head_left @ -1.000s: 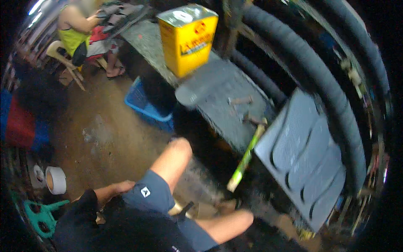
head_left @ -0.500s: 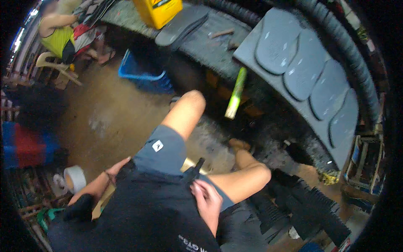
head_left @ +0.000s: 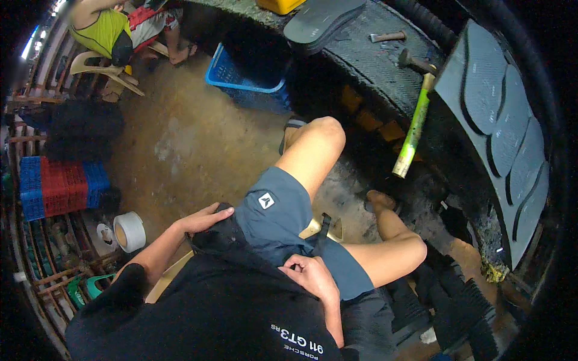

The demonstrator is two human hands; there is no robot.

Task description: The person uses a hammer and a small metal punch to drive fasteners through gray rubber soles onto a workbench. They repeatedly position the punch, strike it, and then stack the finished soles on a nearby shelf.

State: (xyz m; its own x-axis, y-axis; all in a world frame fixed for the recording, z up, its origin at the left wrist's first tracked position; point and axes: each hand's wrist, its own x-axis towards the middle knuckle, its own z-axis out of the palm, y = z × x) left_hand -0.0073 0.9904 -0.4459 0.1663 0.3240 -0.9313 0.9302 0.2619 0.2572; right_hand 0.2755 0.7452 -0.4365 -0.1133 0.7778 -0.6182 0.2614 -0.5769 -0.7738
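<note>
The person sits with knees apart in a black shirt (head_left: 229,295) and grey-blue shorts (head_left: 274,195); places here are told from the blue basket (head_left: 253,99) on the floor (head_left: 180,150). The shirt lies on the near side of the basket, its hem gathered at the waist. The left hand (head_left: 205,220), nearer than the basket and slightly to its left, touches the hem with fingers extended; whether its grip pinches the cloth cannot be told. The right hand (head_left: 310,275), farther toward the person and a little right of the basket, has its fingers curled against the dark cloth at the waist; whether that grip is clenched on it cannot be told either. A black strap (head_left: 323,231) rises just beside it.

Right of the basket runs a bench (head_left: 373,63), bearing grey soles (head_left: 319,24) and a green-handled hammer (head_left: 414,129), its handle jutting past the edge. Farther right of the basket, more soles overlap on a grey board (head_left: 448,87). Left of the basket, a co-worker (head_left: 102,33) sits on a pale chair (head_left: 81,63); left and nearer stands a red and blue crate (head_left: 60,188).
</note>
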